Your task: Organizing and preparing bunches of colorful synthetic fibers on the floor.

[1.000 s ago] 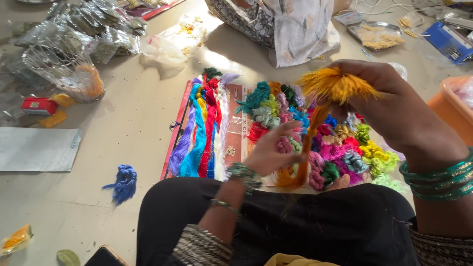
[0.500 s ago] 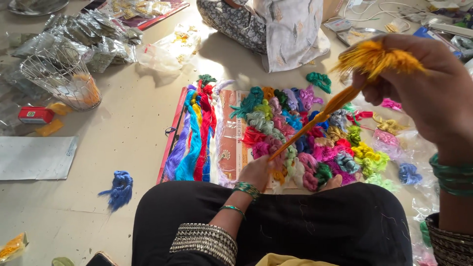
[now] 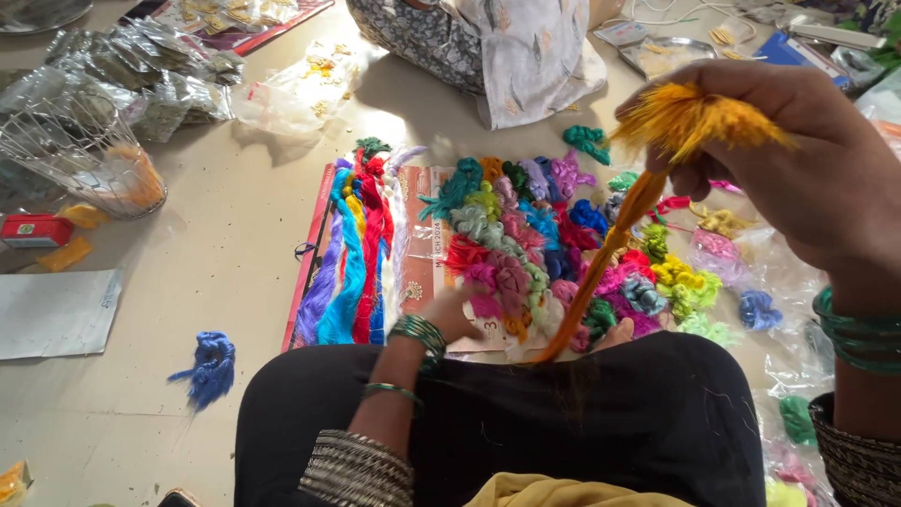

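Right hand (image 3: 807,178) raised at upper right, fist closed on the frayed top of an orange skein (image 3: 648,188); skein hangs taut, slanting down-left to the lap edge. Left hand (image 3: 455,314) low by the knee, resting on the thread pile (image 3: 563,253); fingers hidden behind the wrist, can't tell its grip. Long skeins (image 3: 352,253) lie side by side left of the pile. Loose blue skein (image 3: 208,366) on the floor, well apart. Wire basket (image 3: 84,155) far left.

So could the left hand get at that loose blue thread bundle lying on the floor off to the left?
Probably yes. The left hand rests low by the thread pile, and the floor between it and the blue bundle looks bare. Only the person's own knee sits near that path.
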